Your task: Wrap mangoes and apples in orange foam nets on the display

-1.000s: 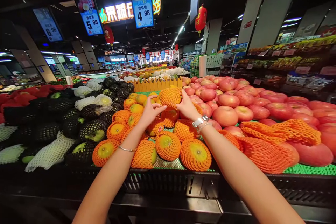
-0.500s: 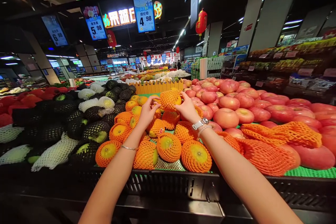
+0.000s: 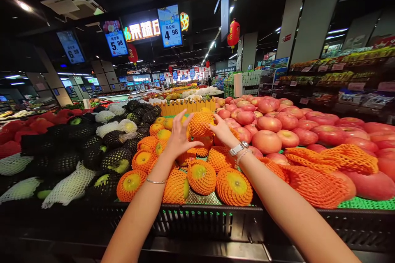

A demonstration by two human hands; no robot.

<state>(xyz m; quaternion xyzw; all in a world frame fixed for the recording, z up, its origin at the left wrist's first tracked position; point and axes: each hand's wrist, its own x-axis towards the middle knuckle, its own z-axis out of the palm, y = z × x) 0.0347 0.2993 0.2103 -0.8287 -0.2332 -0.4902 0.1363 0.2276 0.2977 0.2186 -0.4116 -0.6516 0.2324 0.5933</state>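
In the head view my right hand (image 3: 222, 130) grips an orange in an orange foam net (image 3: 200, 124), its fingers at the fruit's right side. The orange is held above the pile. Left of it is my left hand (image 3: 181, 136), open, thumb and fingers spread apart; whether a fingertip touches the net I cannot tell. Below both hands lie several more netted oranges (image 3: 202, 177), some with the top of the fruit bare. My left forearm wears a thin bangle, my right a watch (image 3: 239, 148) and a bracelet.
Red apples (image 3: 267, 141) are heaped on the right, with loose orange foam nets (image 3: 317, 184) on top. Dark-netted fruit (image 3: 115, 158) fills the left side. A black slatted edge (image 3: 212, 218) runs along the front, and a small yellow fence (image 3: 188, 108) stands behind the oranges.
My left hand has opened from its bent-finger hold beside the orange, thumb and fingers now spread. The right hand still holds the orange. The view has tilted slightly upward.
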